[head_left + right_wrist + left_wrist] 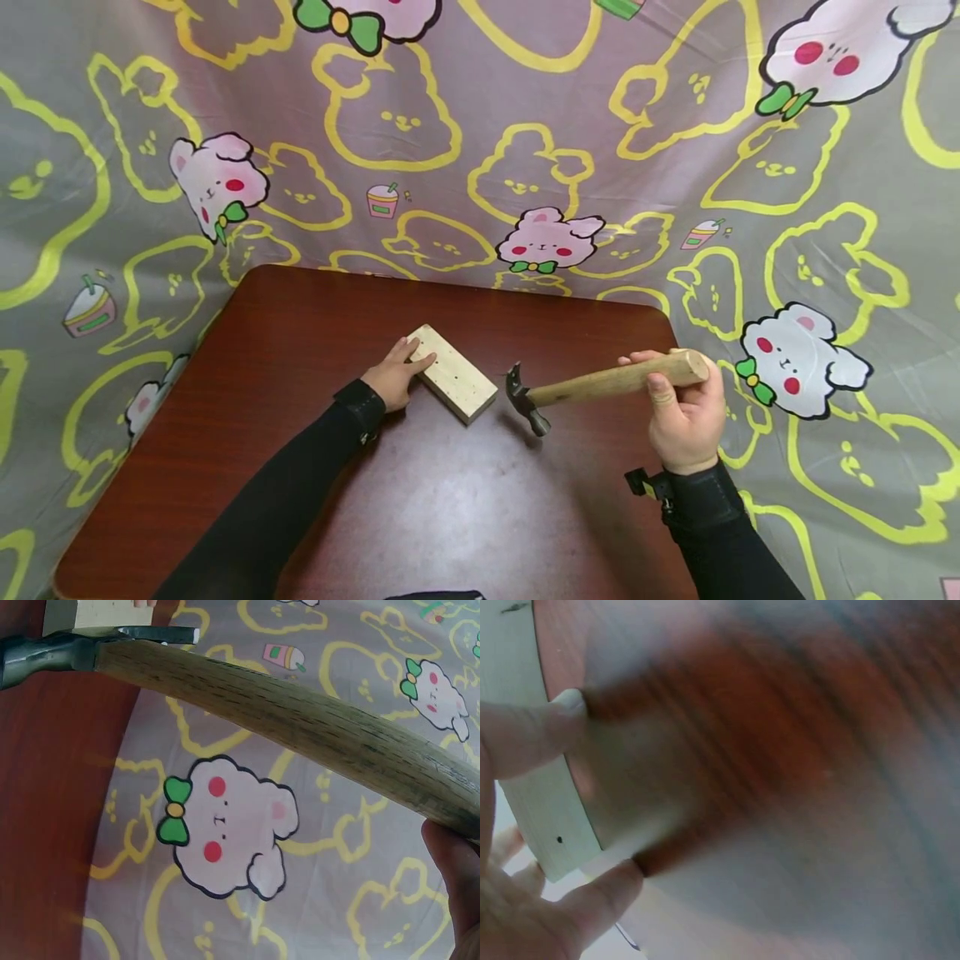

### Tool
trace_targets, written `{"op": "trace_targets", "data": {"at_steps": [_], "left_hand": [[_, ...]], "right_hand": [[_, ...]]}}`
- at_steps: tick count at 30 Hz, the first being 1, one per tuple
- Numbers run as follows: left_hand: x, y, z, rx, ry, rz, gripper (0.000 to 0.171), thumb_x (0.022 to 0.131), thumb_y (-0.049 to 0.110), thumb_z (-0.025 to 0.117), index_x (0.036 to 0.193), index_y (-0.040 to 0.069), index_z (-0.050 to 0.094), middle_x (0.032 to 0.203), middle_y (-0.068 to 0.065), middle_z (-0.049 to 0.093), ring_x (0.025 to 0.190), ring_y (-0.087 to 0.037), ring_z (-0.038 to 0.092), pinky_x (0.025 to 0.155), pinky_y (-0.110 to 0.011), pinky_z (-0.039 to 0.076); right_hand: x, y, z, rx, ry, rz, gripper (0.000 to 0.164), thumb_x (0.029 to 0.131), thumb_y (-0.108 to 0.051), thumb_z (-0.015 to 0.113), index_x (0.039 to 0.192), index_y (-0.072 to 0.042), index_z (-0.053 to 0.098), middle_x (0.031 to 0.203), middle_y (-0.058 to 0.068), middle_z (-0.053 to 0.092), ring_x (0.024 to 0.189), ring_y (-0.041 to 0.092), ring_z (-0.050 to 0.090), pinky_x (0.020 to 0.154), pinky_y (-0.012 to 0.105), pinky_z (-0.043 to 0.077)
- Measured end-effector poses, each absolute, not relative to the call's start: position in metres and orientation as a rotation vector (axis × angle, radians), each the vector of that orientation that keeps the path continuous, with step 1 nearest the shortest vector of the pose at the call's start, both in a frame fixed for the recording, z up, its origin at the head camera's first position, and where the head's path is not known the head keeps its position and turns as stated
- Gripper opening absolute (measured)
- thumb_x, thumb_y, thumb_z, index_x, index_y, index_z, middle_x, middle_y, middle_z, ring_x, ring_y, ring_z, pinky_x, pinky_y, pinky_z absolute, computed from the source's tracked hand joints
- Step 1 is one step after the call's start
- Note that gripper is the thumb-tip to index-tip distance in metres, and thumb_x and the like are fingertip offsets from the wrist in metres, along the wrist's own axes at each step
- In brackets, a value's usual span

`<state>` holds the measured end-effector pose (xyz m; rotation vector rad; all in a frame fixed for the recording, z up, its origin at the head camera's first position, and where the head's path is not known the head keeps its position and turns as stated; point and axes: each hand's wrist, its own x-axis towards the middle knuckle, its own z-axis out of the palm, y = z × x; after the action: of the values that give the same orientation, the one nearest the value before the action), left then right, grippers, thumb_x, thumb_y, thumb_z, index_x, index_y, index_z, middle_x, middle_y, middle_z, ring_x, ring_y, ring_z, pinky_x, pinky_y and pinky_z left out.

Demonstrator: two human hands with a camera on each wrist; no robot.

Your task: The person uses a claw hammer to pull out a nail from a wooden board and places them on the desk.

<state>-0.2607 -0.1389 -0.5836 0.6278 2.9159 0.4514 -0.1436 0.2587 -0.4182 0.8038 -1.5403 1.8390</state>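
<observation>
A pale rectangular wooden block (pixel 455 377) lies flat at an angle on the table, with several small dark spots on its top. My left hand (pixel 392 377) holds the block's far left end, one digit reaching over the top face; the left wrist view shows fingers about the end of the block (pixel 544 817). In my right hand (pixel 686 417) is a claw hammer, gripped near the butt of its wooden handle (pixel 600 385). Its dark metal head (pixel 525 400) hangs just right of the block, apart from it. The right wrist view shows the handle (pixel 300 724) slanting across.
The reddish-brown table (pixel 300 333) has rounded corners and a bright glare patch near its front. A grey curtain (pixel 450 108) printed with cartoon rabbits and yellow outlines hangs behind and along both sides. Something dark (pixel 438 595) shows at the bottom edge.
</observation>
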Motion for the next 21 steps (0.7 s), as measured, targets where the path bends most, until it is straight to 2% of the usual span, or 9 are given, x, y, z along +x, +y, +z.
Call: {"op": "trace_targets", "data": {"at_steps": [9, 14, 17, 20, 21], "left_hand": [[-0.276, -0.13, -0.574, 0.552, 2.884, 0.456, 0.1, 0.068, -0.009, 0.072, 0.154, 0.023, 0.031, 0.16, -0.02, 0.009, 0.145, -0.04, 0.003, 0.045, -0.027, 0.039], [-0.282, -0.125, -0.572, 0.501, 2.877, 0.397, 0.103, 0.068, -0.006, 0.073, 0.155, 0.023, 0.026, 0.16, -0.02, 0.006, 0.145, -0.04, 0.001, 0.045, -0.028, 0.04], [-0.282, -0.123, -0.573, 0.513, 2.884, 0.385, 0.107, 0.065, -0.005, 0.077, 0.156, 0.02, 0.025, 0.159, -0.023, 0.004, 0.144, -0.044, 0.001, 0.046, -0.029, 0.044], [-0.28, -0.123, -0.574, 0.532, 2.897, 0.365, 0.113, 0.063, -0.004, 0.08, 0.157, 0.016, 0.02, 0.159, -0.025, -0.001, 0.142, -0.049, 0.002, 0.055, -0.033, 0.051], [-0.279, -0.123, -0.575, 0.531, 2.91, 0.356, 0.114, 0.063, -0.004, 0.08, 0.157, 0.015, 0.018, 0.159, -0.025, -0.002, 0.142, -0.05, 0.002, 0.06, -0.037, 0.054]], "right_hand": [[-0.14, 0.263, -0.397, 0.776, -1.555, 1.772, 0.043, 0.089, 0.003, 0.064, 0.118, 0.021, 0.038, 0.101, 0.038, 0.06, 0.089, 0.037, 0.069, 0.09, 0.041, 0.05], [-0.135, 0.265, -0.389, 0.765, -1.56, 1.766, 0.043, 0.088, 0.004, 0.065, 0.118, 0.02, 0.038, 0.101, 0.038, 0.06, 0.089, 0.038, 0.069, 0.09, 0.041, 0.05], [-0.132, 0.264, -0.383, 0.759, -1.558, 1.766, 0.042, 0.088, 0.004, 0.065, 0.118, 0.019, 0.039, 0.101, 0.038, 0.06, 0.089, 0.038, 0.069, 0.09, 0.04, 0.051], [-0.13, 0.262, -0.377, 0.749, -1.55, 1.772, 0.043, 0.088, 0.005, 0.064, 0.12, 0.018, 0.039, 0.101, 0.037, 0.061, 0.089, 0.037, 0.069, 0.09, 0.039, 0.051], [-0.13, 0.261, -0.375, 0.744, -1.549, 1.771, 0.043, 0.088, 0.004, 0.065, 0.121, 0.018, 0.039, 0.101, 0.037, 0.061, 0.088, 0.037, 0.069, 0.09, 0.04, 0.051]]}}
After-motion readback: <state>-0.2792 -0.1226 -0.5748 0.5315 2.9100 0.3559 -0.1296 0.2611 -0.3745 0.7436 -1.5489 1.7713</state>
